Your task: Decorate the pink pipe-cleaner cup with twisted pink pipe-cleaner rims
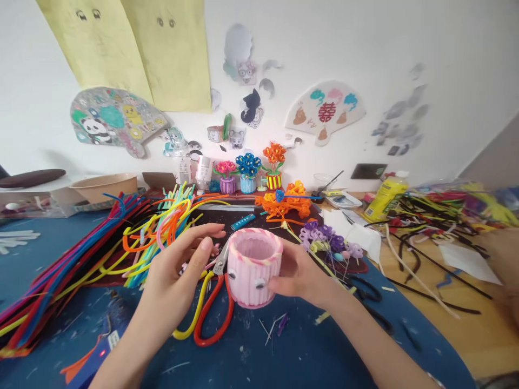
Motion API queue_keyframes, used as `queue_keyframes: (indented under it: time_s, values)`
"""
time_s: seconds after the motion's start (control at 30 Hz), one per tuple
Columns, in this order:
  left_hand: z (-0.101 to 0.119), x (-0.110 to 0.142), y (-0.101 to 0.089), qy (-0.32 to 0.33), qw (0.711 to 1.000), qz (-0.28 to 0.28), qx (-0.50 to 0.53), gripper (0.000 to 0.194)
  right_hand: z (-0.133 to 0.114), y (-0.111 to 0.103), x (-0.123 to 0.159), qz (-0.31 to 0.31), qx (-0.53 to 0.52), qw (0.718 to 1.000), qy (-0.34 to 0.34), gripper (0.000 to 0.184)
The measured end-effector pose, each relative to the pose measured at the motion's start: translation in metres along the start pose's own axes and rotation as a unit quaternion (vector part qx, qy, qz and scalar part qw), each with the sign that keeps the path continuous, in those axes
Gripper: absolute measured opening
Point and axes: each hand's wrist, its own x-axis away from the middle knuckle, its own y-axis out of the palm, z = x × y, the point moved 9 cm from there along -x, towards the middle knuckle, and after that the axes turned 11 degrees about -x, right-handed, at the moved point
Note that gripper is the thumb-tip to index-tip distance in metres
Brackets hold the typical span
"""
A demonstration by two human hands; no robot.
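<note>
A small pink pot (248,283) with ribbed pipe-cleaner sides, a twisted pink and cream rim and googly eyes is held up above the table. My right hand (302,270) grips it from the right, its thumb beside one eye. Left of the pot, my left hand (184,265) hovers with thumb and fingers apart and nothing in it. Scissors (217,316) with one yellow and one red handle lie behind and below the pot, partly hidden by it. Small purple and white scraps (275,327) rest on the blue tabletop.
Bundles of coloured pipe cleaners (87,259) spread over the left side. A glue gun (97,351) with a red light lies front left. Potted pipe-cleaner flowers (248,170) stand by the wall. Orange loops (287,205), purple flowers (324,237) and a yellow bottle (385,195) are at the right.
</note>
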Motion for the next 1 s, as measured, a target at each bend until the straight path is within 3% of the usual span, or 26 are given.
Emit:
queue_keyframes:
  time_s: [0.13,0.33,0.7,0.9,1.0]
  values:
    - [0.022,0.007,-0.002,0.121,0.991,0.016,-0.055,0.032,0.002,-0.001,0.000,-0.003,-0.023,1.000,0.003,0.057]
    - [0.042,0.022,0.005,0.268,0.957,-0.004,-0.109,0.046,0.005,-0.002,0.001,-0.004,-0.070,0.998,0.003,0.050]
    - [0.055,0.029,0.007,0.331,0.929,0.020,-0.166,0.043,0.008,0.002,0.002,-0.015,-0.085,0.996,0.016,0.052]
    - [0.061,0.030,0.009,0.345,0.923,0.014,-0.172,0.038,0.007,0.002,0.003,-0.020,-0.108,0.994,0.001,0.076]
    - [0.061,0.030,0.009,0.351,0.920,0.016,-0.173,0.036,0.006,0.004,0.004,-0.028,-0.090,0.996,-0.008,0.060]
